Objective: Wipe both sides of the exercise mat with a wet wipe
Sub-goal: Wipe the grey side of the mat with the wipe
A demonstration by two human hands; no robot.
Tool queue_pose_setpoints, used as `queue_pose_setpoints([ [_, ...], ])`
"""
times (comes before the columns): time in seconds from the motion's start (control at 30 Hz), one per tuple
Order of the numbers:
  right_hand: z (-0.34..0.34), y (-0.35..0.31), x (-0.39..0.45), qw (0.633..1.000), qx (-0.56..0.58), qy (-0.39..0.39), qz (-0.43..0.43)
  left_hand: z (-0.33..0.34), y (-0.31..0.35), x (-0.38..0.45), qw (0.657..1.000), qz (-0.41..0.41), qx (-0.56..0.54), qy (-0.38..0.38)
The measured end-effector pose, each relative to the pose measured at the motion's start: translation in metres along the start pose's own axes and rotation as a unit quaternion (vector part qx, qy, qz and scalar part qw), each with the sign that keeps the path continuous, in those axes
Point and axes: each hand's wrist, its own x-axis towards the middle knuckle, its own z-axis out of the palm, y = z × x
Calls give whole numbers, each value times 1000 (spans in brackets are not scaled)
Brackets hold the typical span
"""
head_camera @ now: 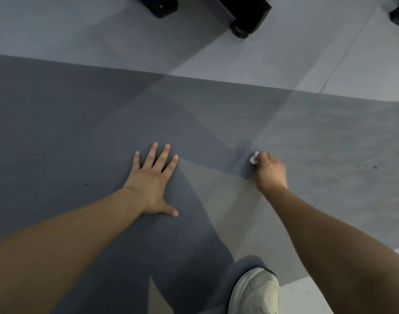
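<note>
Grey foam is seen across almost the whole view: the exercise mat is spread flat on a pale tiled floor, and its long axis runs from left to right in front of the person. The left hand is laid flat on the mat with the fingers straight and spread, so nothing is held by it and the mat is only pressed down. The right hand is curled around a small bunched wet wipe, which is pressed against the mat surface. The larger part of the mat that shows lies to the left of the wipe, past the bracing hand, so the coming strokes are probably to be made along the long axis. A pale shoe is placed on the near edge. Dark equipment bases stand on the floor beyond the far edge.
</note>
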Motion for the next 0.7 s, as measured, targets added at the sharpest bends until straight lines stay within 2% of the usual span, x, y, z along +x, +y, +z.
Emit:
queue_pose_setpoints([
  [0.1,0,-4,-13,997,38,6,72,0,-1,1,1000,1,-14,0],
  [0.17,2,-41,-25,994,93,0,59,0,-1,1,1000,1,-12,-3],
  [0.3,11,-123,-70,981,184,-9,-67,-6,4,0,1000,-7,-3,-14],
  [0.43,11,-169,-110,968,166,-57,-178,-5,16,-9,1000,10,-20,-17],
  [0.5,9,-163,-114,969,149,-37,-196,1,24,-16,999,23,-27,-7],
  [0.6,12,-124,-115,973,107,8,-202,3,32,-20,999,2,-48,-22],
  [0.7,12,-67,-126,990,71,28,-116,-1,33,-19,997,-4,-62,-41],
])
